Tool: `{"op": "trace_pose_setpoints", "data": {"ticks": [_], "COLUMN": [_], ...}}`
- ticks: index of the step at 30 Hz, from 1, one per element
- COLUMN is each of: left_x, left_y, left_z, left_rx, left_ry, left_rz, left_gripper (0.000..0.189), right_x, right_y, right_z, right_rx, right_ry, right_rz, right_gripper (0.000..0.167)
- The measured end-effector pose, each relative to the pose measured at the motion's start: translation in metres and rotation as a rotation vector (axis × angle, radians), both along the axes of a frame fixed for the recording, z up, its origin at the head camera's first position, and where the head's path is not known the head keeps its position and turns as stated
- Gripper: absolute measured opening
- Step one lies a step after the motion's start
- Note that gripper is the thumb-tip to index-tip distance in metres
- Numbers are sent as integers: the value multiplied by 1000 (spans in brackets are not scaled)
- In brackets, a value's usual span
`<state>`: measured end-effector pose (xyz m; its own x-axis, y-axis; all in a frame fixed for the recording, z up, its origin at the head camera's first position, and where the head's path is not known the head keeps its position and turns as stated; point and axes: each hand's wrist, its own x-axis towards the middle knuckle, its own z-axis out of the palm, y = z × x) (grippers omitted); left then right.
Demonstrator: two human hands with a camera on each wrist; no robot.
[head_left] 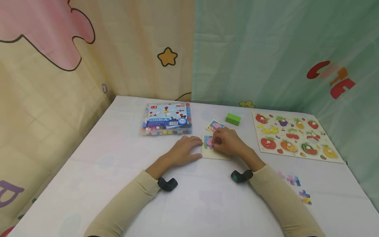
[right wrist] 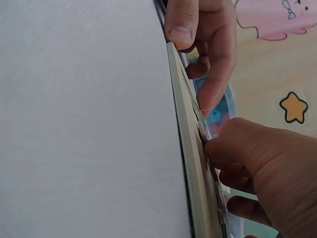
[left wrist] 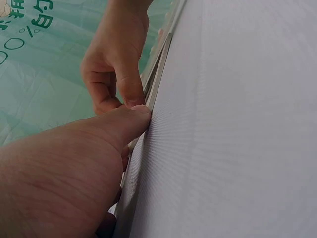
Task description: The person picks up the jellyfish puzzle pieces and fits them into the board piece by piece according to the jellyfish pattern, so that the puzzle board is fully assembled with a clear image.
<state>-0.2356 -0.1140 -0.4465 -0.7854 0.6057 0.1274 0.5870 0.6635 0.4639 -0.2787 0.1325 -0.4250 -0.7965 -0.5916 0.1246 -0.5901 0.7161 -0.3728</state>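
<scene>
A pale jigsaw board (head_left: 217,154) lies flat on the white table, part of a pink cartoon picture (head_left: 206,142) filling its upper left. My left hand (head_left: 184,151) rests at the board's left edge, fingers fairly straight, with the thumb (right wrist: 181,32) touching the near corner. Over the picture, my right hand (head_left: 227,141) has its fingers curled and pinches a puzzle piece, mostly hidden under the fingertips. Just beyond the board lies a small picture card (head_left: 214,125), partly covered by the right hand. Loose puzzle pieces (head_left: 291,179) lie beside my right forearm.
A clear plastic box (head_left: 167,118) of colourful parts stands at the back left. Behind the card sits a green block (head_left: 233,119). At the right lies a fruit puzzle board (head_left: 296,136). More jigsaw pieces (head_left: 305,197) are close to the right sleeve. Curtains hang behind the table.
</scene>
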Motion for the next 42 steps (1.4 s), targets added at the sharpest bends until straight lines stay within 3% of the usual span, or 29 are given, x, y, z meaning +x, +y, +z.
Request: {"op": "trace_pose_setpoints", "data": {"ticks": [10,18,31,42], "left_x": [-3,-2,-1,0], "left_y": [0,0,1,0], "left_z": [-3,-2,-4,-2], "left_rx": [5,-8,-13,-7], "left_ry": [-5,-4,-17,-22], "left_rz": [0,-1,10,13], "left_gripper": [52,52,52,52], "right_x": [1,5,8,8], "right_y": [3,6,6,3], "right_z": [-5,-11,-9,-9], "right_rx": [-17,-104,-113,-95], "right_ry": [35,39,-9,6], "right_rz": [22,63,59,49], "right_gripper": [7,24,17,12]}}
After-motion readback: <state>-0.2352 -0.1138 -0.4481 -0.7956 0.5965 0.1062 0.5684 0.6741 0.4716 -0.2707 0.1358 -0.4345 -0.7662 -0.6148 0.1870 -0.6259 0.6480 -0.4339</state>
